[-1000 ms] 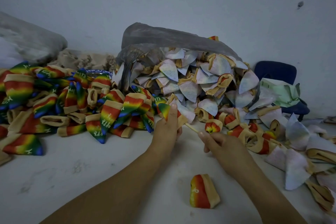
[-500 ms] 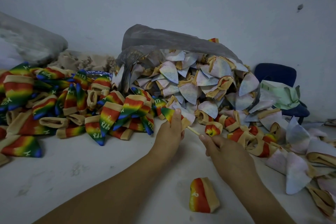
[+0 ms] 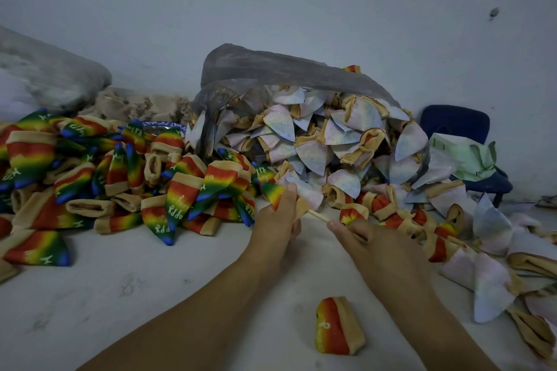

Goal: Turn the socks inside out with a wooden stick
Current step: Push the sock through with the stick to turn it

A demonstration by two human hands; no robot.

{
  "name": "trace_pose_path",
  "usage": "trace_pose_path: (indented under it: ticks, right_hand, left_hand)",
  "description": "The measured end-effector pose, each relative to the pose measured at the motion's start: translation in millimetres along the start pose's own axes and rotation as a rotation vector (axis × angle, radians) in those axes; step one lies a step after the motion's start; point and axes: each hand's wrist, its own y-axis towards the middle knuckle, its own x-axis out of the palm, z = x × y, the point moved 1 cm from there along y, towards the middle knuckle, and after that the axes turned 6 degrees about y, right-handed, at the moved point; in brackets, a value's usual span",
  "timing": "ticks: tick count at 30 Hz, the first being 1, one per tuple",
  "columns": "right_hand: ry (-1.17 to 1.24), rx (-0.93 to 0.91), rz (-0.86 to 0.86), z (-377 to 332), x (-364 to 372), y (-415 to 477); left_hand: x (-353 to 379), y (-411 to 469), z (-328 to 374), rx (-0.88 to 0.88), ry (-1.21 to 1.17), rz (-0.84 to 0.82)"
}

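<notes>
My left hand (image 3: 275, 220) grips a small rainbow sock (image 3: 273, 191) with a tan cuff, its coloured tip pointing up and left. A thin wooden stick (image 3: 319, 216) runs from the sock's cuff to my right hand (image 3: 366, 239), which pinches the stick's near end. Most of the stick is hidden inside the sock and under my fingers. One rainbow sock (image 3: 337, 325) lies alone on the white surface between my forearms.
A heap of rainbow socks (image 3: 120, 178) fills the left. Pale inside-out socks (image 3: 325, 141) spill from a grey plastic bag (image 3: 271, 69) at the centre and trail to the right. A dark blue chair (image 3: 458, 123) with green paper stands at right by the wall.
Both hands have shifted slightly up and right with the sock and stick. The sock stays on the stick in my left hand's grip.
</notes>
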Motion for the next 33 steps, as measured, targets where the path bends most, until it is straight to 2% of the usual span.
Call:
trace_pose_path:
  ticks: [5,15,18,23,33]
  right_hand:
    - [-0.116,-0.075,-0.015,5.9,-12.6,3.2]
    - [-0.106,0.03,-0.067,-13.8,0.1,-5.9]
    - [0.017,0.128,-0.067,-20.2,7.0,-8.9]
    - [0.326,0.28,-0.175,-13.7,16.4,-6.7]
    - [0.144,0.139,-0.041,6.7,2.3,-1.2]
  left_hand:
    - [-5.3,-4.2,2.0,0.037,-0.069,-0.003]
    - [-0.4,-6.3,4.9,-0.026,-0.08,0.014]
    - [3.3,-5.9,7.8,0.003,-0.085,0.004]
    - [5.6,-1.5,3.4,0.072,-0.027,-0.024]
    - [1.1,3.0,-2.1,0.046,-0.102,0.027]
